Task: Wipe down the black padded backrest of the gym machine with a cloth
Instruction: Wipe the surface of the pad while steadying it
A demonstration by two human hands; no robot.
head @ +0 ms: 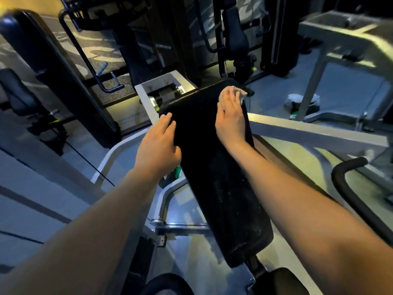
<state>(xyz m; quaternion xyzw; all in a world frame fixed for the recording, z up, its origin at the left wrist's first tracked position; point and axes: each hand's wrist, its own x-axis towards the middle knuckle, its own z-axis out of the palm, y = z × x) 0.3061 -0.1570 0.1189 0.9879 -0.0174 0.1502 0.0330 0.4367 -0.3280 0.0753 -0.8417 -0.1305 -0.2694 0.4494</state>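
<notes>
The black padded backrest (214, 177) is lying long and tilted in the middle of the view, with its narrow far end pointing away from the person. The right hand (230, 116) is pressing flat on a light cloth (241, 91) at the far right corner of the backrest, its fingers straight and close together. Only a small edge of the cloth is showing past the fingertips, because the hand is covering the rest. The left hand (158, 143) is resting on the left edge of the backrest, with the fingers lying almost straight on the padding and holding nothing. Small pale specks are showing on the lower half of the backrest. A grey metal bracket (148, 90) is sitting right at the far end of the backrest. A grey frame bar (308, 133) is running out to the right from behind the backrest, just under the right wrist. A small green part (177, 171) is peeking out beside the backrest, below the left hand. A black curved handle (348, 188) is standing near the right forearm. On the grey floor (274, 90) beyond the bar a white bundle (302, 101) is lying, too blurred to identify. Dark machines (236, 39) are standing behind, and a tall black pad (32, 50) is leaning at the far left.
</notes>
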